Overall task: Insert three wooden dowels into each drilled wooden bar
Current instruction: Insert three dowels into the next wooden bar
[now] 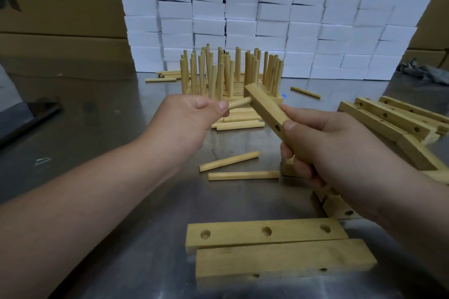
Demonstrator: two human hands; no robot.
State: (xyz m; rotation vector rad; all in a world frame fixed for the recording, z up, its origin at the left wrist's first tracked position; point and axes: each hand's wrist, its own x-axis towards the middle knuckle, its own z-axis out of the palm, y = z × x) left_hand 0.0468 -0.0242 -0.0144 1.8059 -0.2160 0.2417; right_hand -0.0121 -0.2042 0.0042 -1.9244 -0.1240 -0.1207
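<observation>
Two loose bars (267, 232); right fingers (290, 126) grip one bar (264, 107), left fingers (221, 107) pinch one dowel (239, 103).

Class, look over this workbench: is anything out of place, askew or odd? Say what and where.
Mildly. The standing dowels at the back lean unevenly, not parallel. One loose dowel lies apart at far right, and the drilled bars on the right are heaped crosswise.

The bar (266, 110) and the dowel (239, 103) are pale, bare wood, matt and sanded smooth. The table (121, 133) is brushed metal with a dull, streaky sheen. Behind stand matt white foam-like blocks (303, 19) and brown matt cardboard boxes (60, 14).
</observation>
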